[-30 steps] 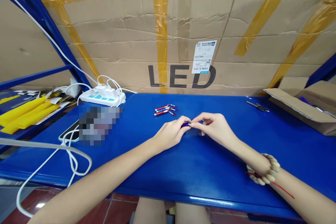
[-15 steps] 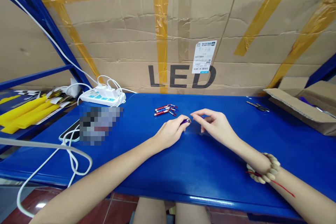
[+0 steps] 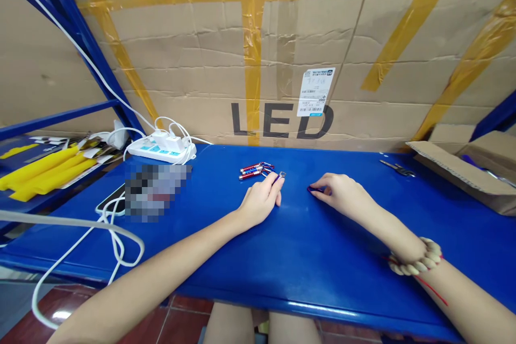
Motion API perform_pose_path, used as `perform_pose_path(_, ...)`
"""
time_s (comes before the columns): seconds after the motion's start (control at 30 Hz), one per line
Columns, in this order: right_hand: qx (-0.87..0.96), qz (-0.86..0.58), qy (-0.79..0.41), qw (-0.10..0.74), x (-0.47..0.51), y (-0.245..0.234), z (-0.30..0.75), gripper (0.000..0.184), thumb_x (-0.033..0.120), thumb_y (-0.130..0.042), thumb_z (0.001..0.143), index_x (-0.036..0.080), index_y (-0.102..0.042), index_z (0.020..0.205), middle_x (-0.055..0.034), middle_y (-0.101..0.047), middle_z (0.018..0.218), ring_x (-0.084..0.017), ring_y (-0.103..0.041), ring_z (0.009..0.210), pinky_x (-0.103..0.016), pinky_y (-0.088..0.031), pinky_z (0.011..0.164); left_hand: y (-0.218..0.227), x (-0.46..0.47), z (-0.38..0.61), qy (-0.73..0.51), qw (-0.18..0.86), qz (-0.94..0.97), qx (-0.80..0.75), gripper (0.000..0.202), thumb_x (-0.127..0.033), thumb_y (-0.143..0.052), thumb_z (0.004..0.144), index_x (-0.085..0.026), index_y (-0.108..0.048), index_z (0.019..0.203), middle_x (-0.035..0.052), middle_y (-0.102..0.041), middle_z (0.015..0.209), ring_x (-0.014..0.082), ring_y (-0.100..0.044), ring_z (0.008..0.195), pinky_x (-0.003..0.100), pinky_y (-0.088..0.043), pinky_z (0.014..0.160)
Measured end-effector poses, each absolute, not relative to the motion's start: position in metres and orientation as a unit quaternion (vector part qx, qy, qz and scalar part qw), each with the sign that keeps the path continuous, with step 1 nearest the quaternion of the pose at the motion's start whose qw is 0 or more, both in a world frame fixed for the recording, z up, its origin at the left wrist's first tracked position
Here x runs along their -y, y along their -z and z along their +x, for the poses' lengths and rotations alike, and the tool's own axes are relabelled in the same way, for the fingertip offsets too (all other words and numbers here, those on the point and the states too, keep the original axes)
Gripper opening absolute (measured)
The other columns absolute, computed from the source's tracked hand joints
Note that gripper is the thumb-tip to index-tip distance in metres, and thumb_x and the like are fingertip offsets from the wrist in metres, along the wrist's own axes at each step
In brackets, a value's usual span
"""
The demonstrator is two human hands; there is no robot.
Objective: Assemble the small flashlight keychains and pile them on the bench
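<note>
My left hand (image 3: 261, 200) rests on the blue table (image 3: 306, 258) and pinches a small blue keychain light (image 3: 279, 176), its tip close to a little pile of red and blue keychain lights (image 3: 255, 170). About a hand's width to the right, my right hand (image 3: 342, 194) lies low on the table with its fingertips closed on a small dark blue part (image 3: 315, 189). A beaded bracelet (image 3: 415, 260) circles my right wrist.
A white power strip (image 3: 160, 148) with plugs and cables sits at the back left, a phone (image 3: 108, 204) beside a blurred patch. Yellow strips (image 3: 40, 173) lie on the left shelf. An open cardboard box (image 3: 467, 172) and a metal tool (image 3: 396, 169) are at right.
The hands, joined on the small light a second ago, have parted. The left carried the light back towards the pile; the right dropped to the table with a small dark part.
</note>
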State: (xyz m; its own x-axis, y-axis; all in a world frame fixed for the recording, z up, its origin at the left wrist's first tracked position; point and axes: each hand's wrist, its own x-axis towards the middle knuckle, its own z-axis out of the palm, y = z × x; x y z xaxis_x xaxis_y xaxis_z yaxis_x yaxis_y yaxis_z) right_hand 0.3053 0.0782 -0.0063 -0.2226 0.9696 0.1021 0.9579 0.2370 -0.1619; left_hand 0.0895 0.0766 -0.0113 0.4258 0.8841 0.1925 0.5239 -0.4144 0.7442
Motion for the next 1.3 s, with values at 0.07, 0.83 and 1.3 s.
perform_pose_path(0.07,0.797,-0.590,-0.056,0.116,-0.077,0.008,0.300,0.019,0.031,-0.055,0.080,0.025,-0.070,0.090,-0.0021,-0.066,0.086,-0.015,-0.060,0.069,-0.024,-0.042,0.056,0.010,-0.076,0.089,-0.290,0.308,0.785,-0.453,0.030,-0.040,-0.022,0.095,-0.021,-0.041,0.082,-0.0059,-0.060,0.063,0.0128,-0.056,0.062,0.025,-0.036,0.066)
perform_pose_path(0.83,0.848,-0.473,-0.093,0.219,-0.060,0.007,0.273,0.025,0.041,-0.042,0.089,0.025,-0.060,0.091,-0.0007,-0.067,0.087,-0.015,-0.062,0.068,-0.024,-0.045,0.057,0.012,-0.077,0.088,-0.233,0.271,0.812,-0.461,0.016,-0.036,-0.040,0.090,-0.020,-0.039,0.093,-0.0013,-0.063,0.071,0.0205,-0.062,0.071,0.029,-0.041,0.065)
perform_pose_path(1.3,0.902,-0.380,-0.087,0.186,-0.061,0.011,0.273,0.027,0.030,-0.036,0.093,0.016,-0.058,0.097,-0.0065,-0.059,0.079,-0.016,-0.057,0.068,-0.027,-0.044,0.064,0.016,-0.078,0.087,-0.293,0.326,0.810,-0.390,0.013,-0.032,-0.038,0.091,-0.020,-0.039,0.085,-0.0026,-0.051,0.062,0.0132,-0.050,0.055,0.024,-0.040,0.059)
